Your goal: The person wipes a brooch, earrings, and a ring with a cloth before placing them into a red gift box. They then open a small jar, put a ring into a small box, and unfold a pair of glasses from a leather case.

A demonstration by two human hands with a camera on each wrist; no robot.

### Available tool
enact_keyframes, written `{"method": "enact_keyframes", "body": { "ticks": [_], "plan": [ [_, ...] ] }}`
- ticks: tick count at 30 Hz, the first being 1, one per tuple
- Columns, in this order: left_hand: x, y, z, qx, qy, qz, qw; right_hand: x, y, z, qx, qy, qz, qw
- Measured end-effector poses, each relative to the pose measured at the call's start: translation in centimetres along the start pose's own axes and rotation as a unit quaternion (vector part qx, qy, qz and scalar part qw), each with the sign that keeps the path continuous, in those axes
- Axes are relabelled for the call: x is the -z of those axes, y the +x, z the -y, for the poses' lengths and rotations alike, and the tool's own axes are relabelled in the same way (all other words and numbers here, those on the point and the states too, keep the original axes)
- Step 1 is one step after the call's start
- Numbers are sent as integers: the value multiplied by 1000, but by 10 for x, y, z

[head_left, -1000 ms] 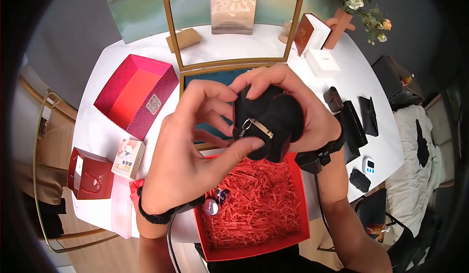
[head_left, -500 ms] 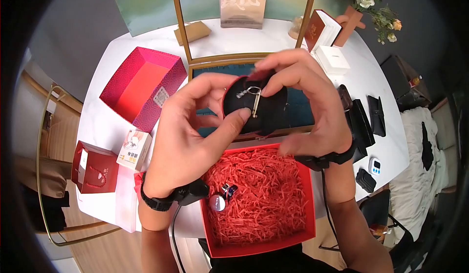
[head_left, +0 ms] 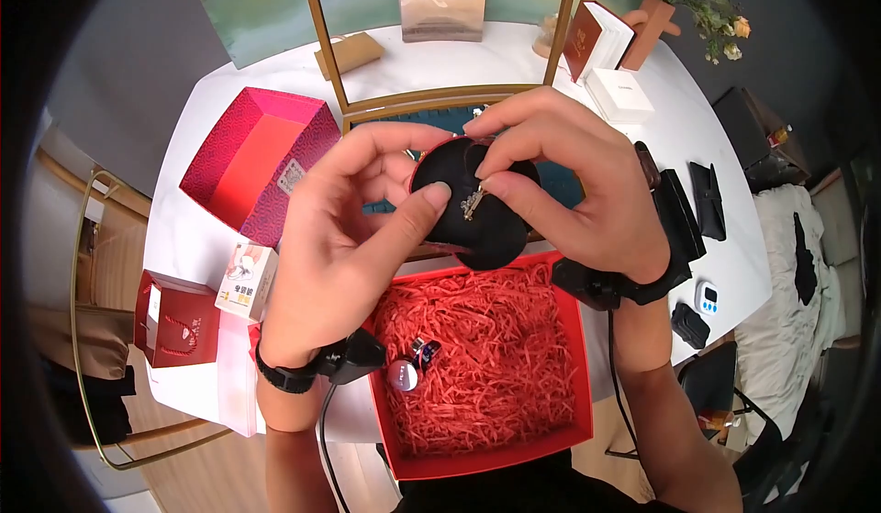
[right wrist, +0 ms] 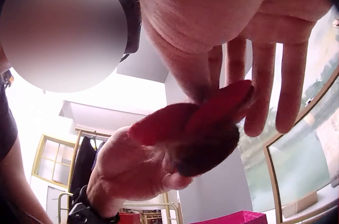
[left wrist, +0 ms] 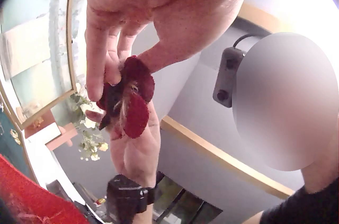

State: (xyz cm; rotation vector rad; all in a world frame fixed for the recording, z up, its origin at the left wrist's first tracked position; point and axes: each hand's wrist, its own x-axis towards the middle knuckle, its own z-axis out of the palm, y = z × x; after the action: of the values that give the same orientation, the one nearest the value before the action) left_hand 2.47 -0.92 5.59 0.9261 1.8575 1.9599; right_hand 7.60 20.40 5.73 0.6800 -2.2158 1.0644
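Above the red box, my left hand holds a small soft pouch, black inside, its thumb on the black face and its fingers behind. Dark red velvety petal-like flaps form its outside in the left wrist view. Thumb and forefinger of my right hand pinch a small gold-and-silver piece of jewelry with a short chain over the black lining. Other right fingertips reach the pouch's upper edge. In the right wrist view, red flaps hide the jewelry.
Below the hands sits a red box of shredded red paper, with a round silver item on it. A glass-lidded case stands open behind. Left are a magenta box and small cartons; right, a white box and black cases.
The bunched pouch has been spread, showing more black lining. My right hand has gone from gripping the pouch's side to pinching the jewelry, which has turned and now hangs lower left from its fingertips.
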Motion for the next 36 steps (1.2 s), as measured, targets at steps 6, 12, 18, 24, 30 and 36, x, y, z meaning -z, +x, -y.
{"method": "enact_keyframes", "body": {
  "ticks": [6,12,18,24,30,36],
  "plan": [
    [0,2,1,3,-23,-21,1000,9,-1,3,29,-14,66,997],
    [-3,2,3,-3,-25,-21,999,9,-5,4,-12,-11,73,997],
    [3,2,4,-174,202,17,964,8,0,10,-41,-46,14,998],
    [-3,0,5,-160,247,-53,954,-5,1,2,38,-45,0,998],
    [1,1,6,-163,241,-41,956,-8,1,2,28,-29,15,999],
    [-3,-3,4,-173,275,-34,945,-13,2,4,42,-47,2,998]
  ]
}}
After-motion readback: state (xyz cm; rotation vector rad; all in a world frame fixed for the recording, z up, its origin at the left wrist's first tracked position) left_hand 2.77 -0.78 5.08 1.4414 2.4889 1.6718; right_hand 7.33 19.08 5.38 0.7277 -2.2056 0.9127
